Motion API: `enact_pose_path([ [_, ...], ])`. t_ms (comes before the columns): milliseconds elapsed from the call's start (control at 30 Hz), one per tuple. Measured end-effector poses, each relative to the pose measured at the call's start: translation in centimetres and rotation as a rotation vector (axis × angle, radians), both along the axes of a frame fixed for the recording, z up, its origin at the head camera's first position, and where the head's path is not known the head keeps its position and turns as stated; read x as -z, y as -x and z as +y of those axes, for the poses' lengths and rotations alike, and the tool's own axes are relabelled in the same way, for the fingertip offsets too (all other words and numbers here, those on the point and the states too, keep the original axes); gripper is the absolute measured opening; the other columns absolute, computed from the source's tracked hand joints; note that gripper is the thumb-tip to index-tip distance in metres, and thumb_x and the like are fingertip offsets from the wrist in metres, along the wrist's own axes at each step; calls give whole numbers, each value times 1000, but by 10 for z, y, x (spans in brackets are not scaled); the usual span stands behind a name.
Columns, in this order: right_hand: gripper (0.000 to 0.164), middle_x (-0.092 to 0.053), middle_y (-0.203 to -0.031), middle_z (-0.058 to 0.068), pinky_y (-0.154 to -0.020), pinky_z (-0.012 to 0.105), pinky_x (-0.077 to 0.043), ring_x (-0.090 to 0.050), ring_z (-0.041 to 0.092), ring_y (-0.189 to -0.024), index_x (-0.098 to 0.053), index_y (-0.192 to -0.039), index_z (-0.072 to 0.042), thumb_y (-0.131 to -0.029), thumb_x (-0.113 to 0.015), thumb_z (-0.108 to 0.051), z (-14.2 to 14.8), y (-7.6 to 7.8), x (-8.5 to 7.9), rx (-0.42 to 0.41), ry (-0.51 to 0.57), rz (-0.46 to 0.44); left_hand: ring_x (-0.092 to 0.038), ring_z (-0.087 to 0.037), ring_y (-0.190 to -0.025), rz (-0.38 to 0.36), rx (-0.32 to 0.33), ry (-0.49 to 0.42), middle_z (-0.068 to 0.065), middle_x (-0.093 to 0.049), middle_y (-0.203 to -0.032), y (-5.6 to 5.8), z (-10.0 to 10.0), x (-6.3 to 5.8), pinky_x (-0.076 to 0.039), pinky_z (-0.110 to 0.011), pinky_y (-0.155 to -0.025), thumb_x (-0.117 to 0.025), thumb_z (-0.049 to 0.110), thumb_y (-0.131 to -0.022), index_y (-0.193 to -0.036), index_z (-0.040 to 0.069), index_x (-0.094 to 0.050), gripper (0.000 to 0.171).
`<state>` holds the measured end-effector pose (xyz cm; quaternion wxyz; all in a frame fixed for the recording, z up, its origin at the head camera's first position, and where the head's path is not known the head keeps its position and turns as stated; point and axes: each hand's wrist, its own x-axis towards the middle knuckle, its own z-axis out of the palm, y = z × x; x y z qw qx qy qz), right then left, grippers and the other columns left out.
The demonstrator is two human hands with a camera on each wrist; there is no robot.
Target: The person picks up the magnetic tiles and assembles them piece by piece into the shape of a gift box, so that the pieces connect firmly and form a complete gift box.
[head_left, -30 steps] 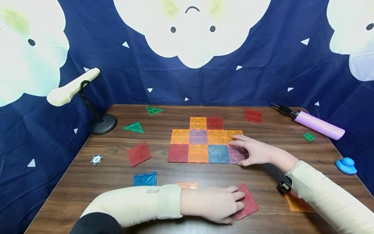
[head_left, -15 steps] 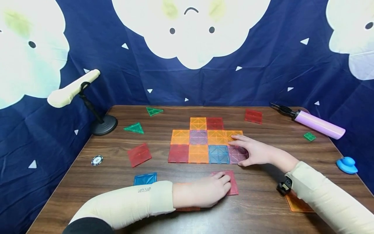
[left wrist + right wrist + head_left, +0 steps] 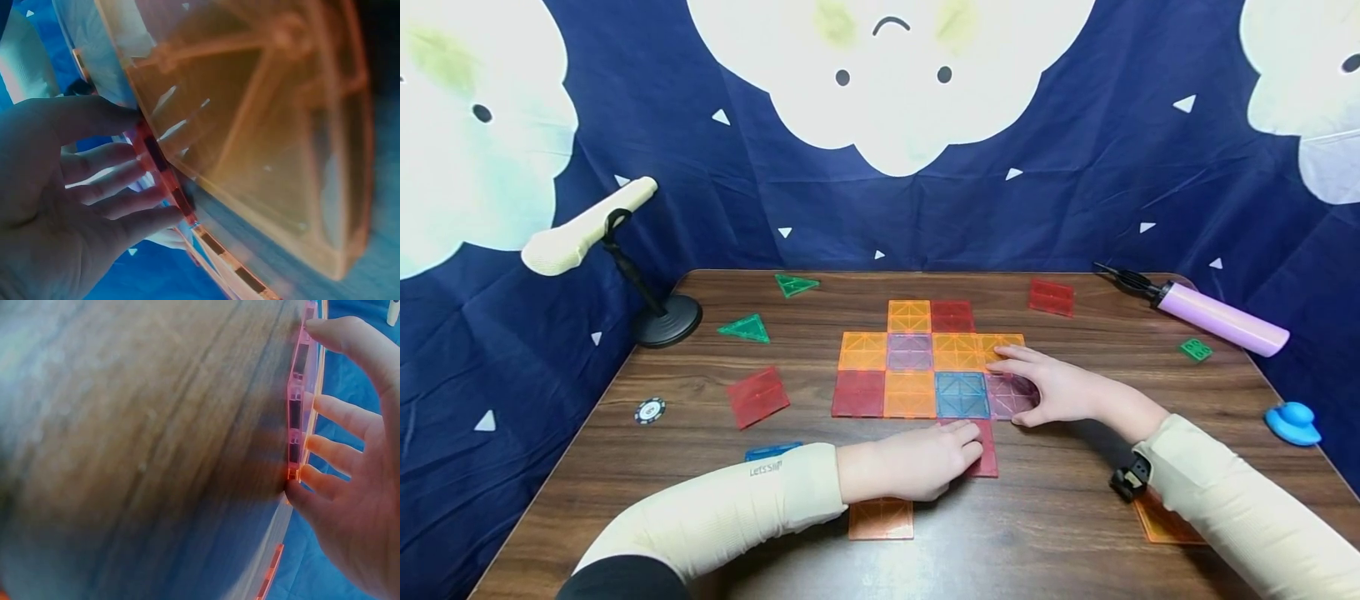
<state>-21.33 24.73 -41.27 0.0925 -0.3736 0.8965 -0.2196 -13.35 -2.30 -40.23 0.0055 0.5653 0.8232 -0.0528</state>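
In the head view, my left hand (image 3: 913,458) holds a red square magnetic tile (image 3: 983,458) against the near edge of a flat tile patchwork, just below its blue tile (image 3: 962,395). The left wrist view has the thumb and little finger at the edges of that tile (image 3: 159,165), the other fingers over it. My right hand (image 3: 1063,387) rests with spread fingers at the patchwork's right end, touching a purple tile (image 3: 1009,395) and an orange tile (image 3: 998,347). The right wrist view shows its fingertips along the purple tile's edge (image 3: 295,412).
Loose orange tiles lie near the left forearm (image 3: 882,521) and under the right. A red tile (image 3: 758,397), a partly hidden blue tile (image 3: 769,452) and green triangles (image 3: 745,327) lie left. A black stand (image 3: 666,321) and a lilac pump (image 3: 1221,319) stand and lie behind; a blue toy (image 3: 1292,423) is right.
My left hand has moved the red tile away from the person and leftward, turning it square, up to the patchwork's near edge. The right hand has stayed still.
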Motion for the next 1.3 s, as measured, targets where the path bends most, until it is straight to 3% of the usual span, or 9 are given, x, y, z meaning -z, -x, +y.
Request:
enact_pose_path([
  [333,78,-36,-156,28,-109,65,-34,-31,50,-143,-54,-146,-3,-78,-83,-28,3,1,-1,5,1,-20,-53,-13,-121,-65,-2,-30,-5,-57,-128,3,-2,0,-42,-20,-104,-60,10,-100,-129,5,-61,30],
  [467,78,-37,-156,28,-109,65,-33,-31,50,-143,-54,-146,-2,-77,-83,-27,0,-1,0,5,12,-21,-54,-15,-124,-79,-4,-39,-6,-57,-132,1,-10,-1,-39,-22,-108,-66,18,-98,-133,5,-60,38],
  [567,77,-37,-155,29,-109,66,-33,-30,50,-143,-54,-145,-2,-78,-83,-27,0,-2,3,0,26,-19,-56,-14,-118,-79,-12,-66,-3,-58,-128,-6,-25,-2,-43,-23,-105,-72,25,-95,-130,8,-62,41],
  [700,77,-36,-156,28,-109,67,-33,-29,50,-144,-54,-146,-4,-79,-83,-29,1,-3,5,0,25,-23,-57,-9,-98,-90,-35,-108,3,-59,-111,-21,-55,-8,-49,-22,-86,-75,29,-93,-117,13,-66,31],
  [800,77,-36,-157,27,-108,67,-33,-29,50,-144,-53,-147,-4,-80,-83,-30,2,-3,4,4,19,-30,-54,-7,-89,-138,-70,-119,6,-59,-103,-31,-78,-13,-48,-22,-76,-77,29,-91,-107,15,-69,22],
  [900,77,-35,-157,27,-108,67,-33,-28,50,-144,-53,-147,-4,-81,-83,-30,2,-3,3,3,17,-40,-57,-8,-97,-204,-132,-103,4,-63,-111,-40,-95,-16,-51,-23,-81,-79,33,-89,-110,15,-72,29],
  [1000,77,-35,-157,27,-108,67,-33,-28,50,-144,-53,-147,-5,-81,-83,-31,2,-2,2,1,11,-44,-58,-11,-112,-225,-179,-87,0,-64,-125,-48,-105,-14,-52,-26,-92,-81,35,-88,-123,12,-72,43],
  [1133,78,-34,-158,26,-109,68,-31,-26,50,-145,-52,-148,-6,-80,-83,-32,2,1,1,9,6,-50,-57,-16,-123,-159,-173,-113,-5,-61,-134,-51,-109,-7,-50,-28,-99,-79,28,-90,-132,8,-68,47],
  [1300,78,-32,-158,27,-109,69,-29,-24,51,-146,-52,-148,-5,-81,-82,-32,2,0,0,7,12,-68,-58,-21,-123,-58,-129,-133,-10,-62,-134,-41,-101,-1,-48,-30,-102,-77,22,-91,-129,4,-69,43],
])
